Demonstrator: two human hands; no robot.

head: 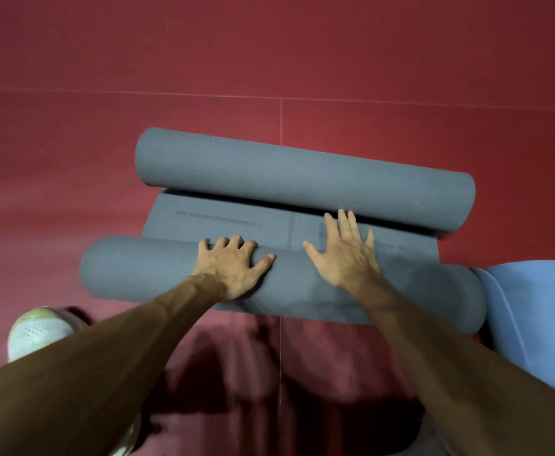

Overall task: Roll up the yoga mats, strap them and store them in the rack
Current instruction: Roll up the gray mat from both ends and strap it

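Observation:
A grey yoga mat [223, 222] lies on the red floor, rolled from both ends. The near roll [138, 271] lies under my hands; the far roll [302, 176] lies beyond a short flat stretch between them. My left hand [233, 268] rests on top of the near roll with its fingers curled over the front edge. My right hand [345, 251] lies flat with straight fingers, palm on the near roll and fingertips reaching over the flat stretch almost to the far roll. No strap or rack is in view.
A light blue mat [532, 307] lies at the right edge, touching the near roll's end. A white shoe [39, 330] stands at the lower left. Red floor [269, 60] with thin seams spreads all around.

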